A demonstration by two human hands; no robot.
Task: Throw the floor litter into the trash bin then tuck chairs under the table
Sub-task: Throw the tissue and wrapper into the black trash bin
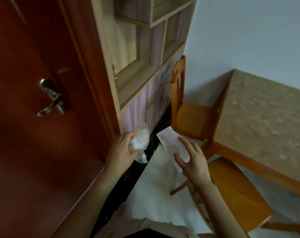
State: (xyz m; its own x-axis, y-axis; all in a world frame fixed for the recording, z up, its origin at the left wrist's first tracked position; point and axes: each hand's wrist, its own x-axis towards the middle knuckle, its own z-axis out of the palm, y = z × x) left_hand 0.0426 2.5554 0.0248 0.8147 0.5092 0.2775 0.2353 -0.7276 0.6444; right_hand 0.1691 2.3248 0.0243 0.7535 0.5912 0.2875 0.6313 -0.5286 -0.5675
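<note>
Door (25,143) left, table (266,117) right, chair (192,117) between; left hand (123,148) grips bag (140,138), right hand (192,160) holds wrapper (169,141).

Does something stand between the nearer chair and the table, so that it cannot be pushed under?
Nothing visible does: the seat of the nearer chair meets the edge of the table. But the left hand grips a crumpled plastic bag and the right hand a flat white packet.

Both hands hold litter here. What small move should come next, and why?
Probably turn away to find the trash bin: none shows here. The left hand grips a crumpled clear plastic bag, the right hand pinches a flat white-and-pink wrapper, so the orange wooden chairs must wait.
</note>
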